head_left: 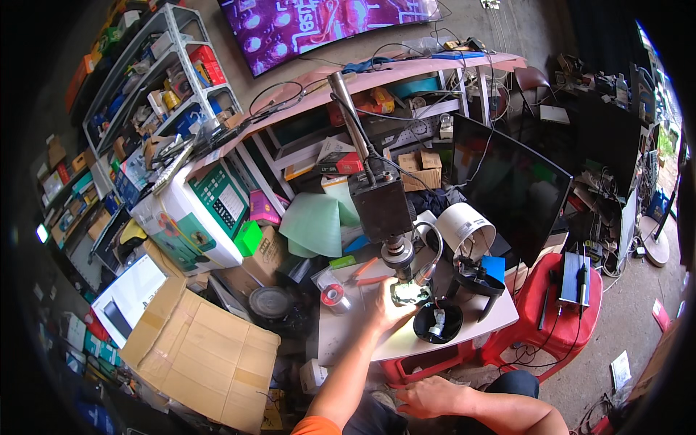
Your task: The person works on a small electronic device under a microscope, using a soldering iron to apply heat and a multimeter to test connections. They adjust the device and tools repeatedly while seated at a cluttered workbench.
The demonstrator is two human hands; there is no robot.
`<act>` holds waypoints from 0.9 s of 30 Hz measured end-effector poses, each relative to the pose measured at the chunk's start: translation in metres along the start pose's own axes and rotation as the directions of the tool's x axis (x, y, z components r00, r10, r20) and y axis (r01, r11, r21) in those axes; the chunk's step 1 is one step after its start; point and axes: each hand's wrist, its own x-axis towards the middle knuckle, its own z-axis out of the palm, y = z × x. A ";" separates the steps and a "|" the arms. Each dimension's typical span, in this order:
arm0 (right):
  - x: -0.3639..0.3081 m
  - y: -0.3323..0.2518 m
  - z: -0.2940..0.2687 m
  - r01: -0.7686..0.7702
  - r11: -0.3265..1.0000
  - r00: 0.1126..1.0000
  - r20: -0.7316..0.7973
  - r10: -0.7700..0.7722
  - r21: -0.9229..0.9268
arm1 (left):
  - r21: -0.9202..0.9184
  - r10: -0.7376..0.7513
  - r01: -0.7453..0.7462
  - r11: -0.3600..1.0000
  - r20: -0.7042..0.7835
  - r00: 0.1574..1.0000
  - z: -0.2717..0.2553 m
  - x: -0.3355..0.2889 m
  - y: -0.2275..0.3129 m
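Over the small white table (337,341), my left hand (390,308) is closed around a small circuit board (411,293). A bright light falls on the board, directly beneath the lens of a black box-shaped microscope camera (380,206). Just right of this hand sits a round black housing (448,317) with a white part inside. Behind it, a white cylindrical cover (465,230) stands by a black bracket-like piece (475,279). My right hand (429,397) rests near my lap, below the table edge, its fingers curled in and nothing visible in them.
A solder spool (334,296) and orange-handled pliers (368,274) lie on the table's left. A red stool (580,319) at the right carries a flat device with cables. A cardboard box (206,355) stands left. The wall screen (319,25) displays a magnified board.
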 end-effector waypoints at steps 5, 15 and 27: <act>0.000 0.002 0.002 0.006 1.000 1.000 -0.010 -0.006 -0.011 | 0.028 0.000 0.000 1.000 -0.004 1.000 -0.001 0.000 0.003; 0.000 -0.003 -0.004 -0.024 0.999 0.999 0.032 0.025 -0.022 | 0.022 0.023 -0.023 1.000 -0.025 0.999 0.001 -0.001 -0.004; 0.000 -0.005 -0.007 -0.032 0.999 0.998 0.053 0.033 -0.027 | 0.033 0.031 -0.030 0.999 -0.015 0.999 -0.003 -0.001 0.006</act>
